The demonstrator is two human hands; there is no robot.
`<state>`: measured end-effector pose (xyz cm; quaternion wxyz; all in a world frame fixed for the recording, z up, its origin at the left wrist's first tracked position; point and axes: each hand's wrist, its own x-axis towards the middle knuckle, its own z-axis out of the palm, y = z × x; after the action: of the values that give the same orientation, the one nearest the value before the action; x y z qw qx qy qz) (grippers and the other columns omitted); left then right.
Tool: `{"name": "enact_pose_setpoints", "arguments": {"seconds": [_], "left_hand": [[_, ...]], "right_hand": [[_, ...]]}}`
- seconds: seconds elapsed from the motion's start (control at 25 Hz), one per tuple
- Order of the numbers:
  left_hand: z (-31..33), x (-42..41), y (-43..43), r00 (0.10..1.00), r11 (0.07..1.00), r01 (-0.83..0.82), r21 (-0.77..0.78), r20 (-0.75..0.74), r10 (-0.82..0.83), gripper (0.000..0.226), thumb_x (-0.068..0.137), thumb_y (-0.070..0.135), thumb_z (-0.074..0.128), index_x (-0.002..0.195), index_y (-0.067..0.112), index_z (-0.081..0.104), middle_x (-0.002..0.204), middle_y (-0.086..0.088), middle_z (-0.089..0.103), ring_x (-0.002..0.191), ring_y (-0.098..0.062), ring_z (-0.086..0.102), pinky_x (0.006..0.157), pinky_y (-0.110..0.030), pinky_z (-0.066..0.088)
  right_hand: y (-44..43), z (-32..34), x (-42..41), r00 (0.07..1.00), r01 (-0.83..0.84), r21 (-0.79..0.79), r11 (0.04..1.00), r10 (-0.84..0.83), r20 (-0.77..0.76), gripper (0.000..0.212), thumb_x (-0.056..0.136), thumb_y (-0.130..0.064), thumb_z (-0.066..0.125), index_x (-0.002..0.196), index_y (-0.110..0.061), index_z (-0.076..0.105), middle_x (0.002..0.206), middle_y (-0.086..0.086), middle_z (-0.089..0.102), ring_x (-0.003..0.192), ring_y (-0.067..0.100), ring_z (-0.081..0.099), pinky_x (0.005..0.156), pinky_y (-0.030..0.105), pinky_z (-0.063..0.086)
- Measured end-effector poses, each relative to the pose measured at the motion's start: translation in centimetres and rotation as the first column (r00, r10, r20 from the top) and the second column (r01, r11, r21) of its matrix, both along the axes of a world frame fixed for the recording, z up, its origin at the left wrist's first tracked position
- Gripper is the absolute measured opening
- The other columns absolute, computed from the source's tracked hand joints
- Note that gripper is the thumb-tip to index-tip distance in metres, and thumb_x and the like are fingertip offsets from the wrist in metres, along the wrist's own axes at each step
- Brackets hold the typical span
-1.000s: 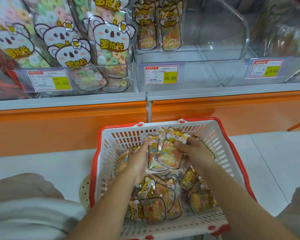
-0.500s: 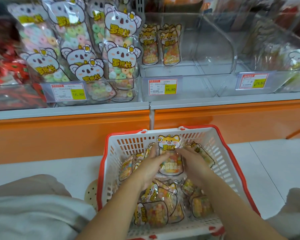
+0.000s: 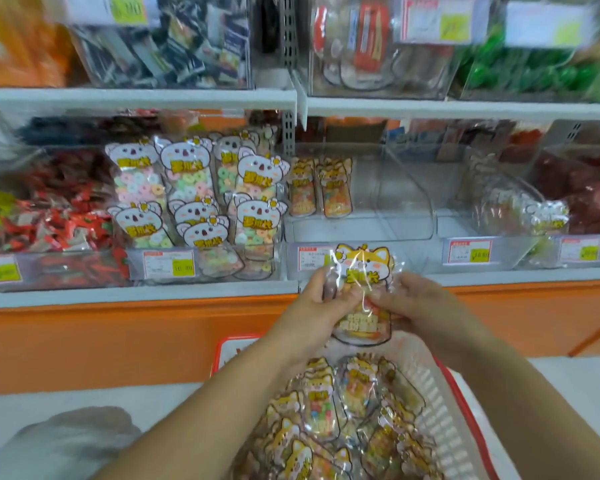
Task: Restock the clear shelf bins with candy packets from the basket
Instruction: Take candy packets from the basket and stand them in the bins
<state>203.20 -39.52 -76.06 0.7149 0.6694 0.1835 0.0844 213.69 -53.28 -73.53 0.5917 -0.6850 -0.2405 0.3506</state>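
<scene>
Lifting a packet (image 3: 364, 271) from the basket (image 3: 447, 403), we hold it before the bin (image 3: 395, 188) holding only 2, ready to shelve; left hand (image 3: 321, 296) and right hand (image 3: 420, 299) pinch it.

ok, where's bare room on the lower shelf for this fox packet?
Free: middle clear bin, bare from the two fox packets standing at its back left across to its curved right wall, and along its floor in front of them. Crowded: the koala ring-candy bin on the left is packed, and the basket is full of packets.
</scene>
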Motion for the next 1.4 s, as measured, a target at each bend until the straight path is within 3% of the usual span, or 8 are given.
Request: {"name": "enact_pose_setpoints", "arguments": {"seconds": [0.12, 0.28, 0.36, 0.68, 0.84, 0.96, 1.16, 1.4], "left_hand": [[5.1, 0.6, 2.5, 0.993, 0.896, -0.12, 0.428, 0.037, 0.115, 0.056, 0.091, 0.045, 0.061, 0.142, 0.033, 0.04, 0.123, 0.014, 0.056, 0.107, -0.003, 0.056, 0.091, -0.028, 0.048], [5.6, 0.9, 8.7, 0.917, 0.081, -0.298, 0.951, 0.262, 0.302, 0.058, 0.085, 0.044, 0.068, 0.137, 0.026, 0.049, 0.134, 0.002, 0.048, 0.13, -0.021, 0.04, 0.108, -0.038, 0.033], [4.4, 1.5, 11.0, 0.891, -0.082, -0.305, 0.949, 0.314, 0.327, 0.067, 0.079, 0.045, 0.073, 0.137, 0.021, 0.05, 0.144, -0.006, 0.043, 0.141, -0.03, 0.029, 0.114, -0.048, 0.027], [2.0, 2.9, 14.2, 0.911, -0.077, -0.264, 0.962, 0.274, 0.308, 0.089, 0.075, 0.054, 0.073, 0.148, 0.03, 0.03, 0.161, -0.004, 0.015, 0.151, -0.026, 0.003, 0.12, -0.051, 0.003], [1.9, 3.2, 14.3, 0.907, -0.066, -0.272, 0.96, 0.279, 0.316, 0.085, 0.074, 0.057, 0.065, 0.147, 0.03, 0.032, 0.161, -0.004, 0.016, 0.15, -0.027, 0.006, 0.117, -0.047, 0.001], [1.7, 3.2, 14.2, 0.899, -0.062, -0.291, 0.955, 0.295, 0.322, 0.085, 0.071, 0.058, 0.062, 0.147, 0.03, 0.035, 0.159, -0.005, 0.02, 0.15, -0.026, 0.01, 0.117, -0.049, 0.005], [1.8, 3.3, 13.9, 0.897, -0.06, -0.291, 0.955, 0.294, 0.332, 0.085, 0.071, 0.058, 0.062, 0.146, 0.03, 0.035, 0.159, -0.005, 0.021, 0.149, -0.027, 0.012, 0.117, -0.051, 0.006], [1.9, 3.2, 14.0, 0.897, -0.052, -0.296, 0.954, 0.297, 0.328, 0.087, 0.071, 0.056, 0.068, 0.147, 0.03, 0.034, 0.159, -0.004, 0.019, 0.15, -0.026, 0.01, 0.117, -0.05, 0.004]], "right_hand": [[1.5, 4.2, 3.3, 0.981, 0.133, -0.007, 0.991, -0.13, 0.142, 0.014, 0.087, -0.015, 0.067, 0.099, -0.008, 0.064, 0.091, 0.007, 0.075, 0.085, 0.023, 0.071, 0.078, 0.038, 0.056], [6.0, 7.2, 9.3, 0.857, 0.341, -0.01, 0.94, -0.306, 0.416, 0.005, 0.088, -0.01, 0.067, 0.089, -0.008, 0.062, 0.099, 0.016, 0.071, 0.091, 0.031, 0.068, 0.085, 0.046, 0.055], [9.4, 6.8, 12.8, 0.766, 0.441, -0.072, 0.895, -0.333, 0.55, 0.015, 0.089, -0.011, 0.065, 0.099, -0.008, 0.055, 0.102, 0.014, 0.063, 0.093, 0.03, 0.061, 0.082, 0.043, 0.052], [19.2, -0.4, 23.2, 0.806, 0.471, -0.198, 0.86, -0.328, 0.493, 0.077, 0.086, -0.011, 0.065, 0.15, -0.016, 0.023, 0.143, 0.023, 0.04, 0.126, 0.04, 0.047, 0.1, 0.044, 0.045], [20.2, -2.7, 23.9, 0.7, 0.529, -0.201, 0.824, -0.291, 0.652, 0.056, 0.093, -0.007, 0.056, 0.142, -0.005, 0.03, 0.135, 0.021, 0.046, 0.121, 0.036, 0.049, 0.09, 0.036, 0.04], [20.5, -2.8, 23.9, 0.493, 0.59, -0.2, 0.782, -0.153, 0.857, 0.066, 0.091, 0.005, 0.046, 0.15, -0.003, 0.019, 0.144, 0.022, 0.036, 0.126, 0.035, 0.044, 0.093, 0.037, 0.041], [20.0, -3.0, 23.5, -0.155, 0.693, 0.045, 0.72, 0.088, 0.984, 0.07, 0.066, 0.01, 0.035, 0.133, -0.006, 0.046, 0.122, 0.027, 0.055, 0.087, 0.037, 0.06, 0.055, 0.035, 0.046], [19.7, -2.7, 23.0, 0.303, 0.663, -0.398, 0.634, 0.259, 0.917, 0.046, 0.094, -0.001, 0.04, 0.139, -0.007, 0.034, 0.128, 0.021, 0.052, 0.1, 0.039, 0.061, 0.069, 0.038, 0.042]]}}
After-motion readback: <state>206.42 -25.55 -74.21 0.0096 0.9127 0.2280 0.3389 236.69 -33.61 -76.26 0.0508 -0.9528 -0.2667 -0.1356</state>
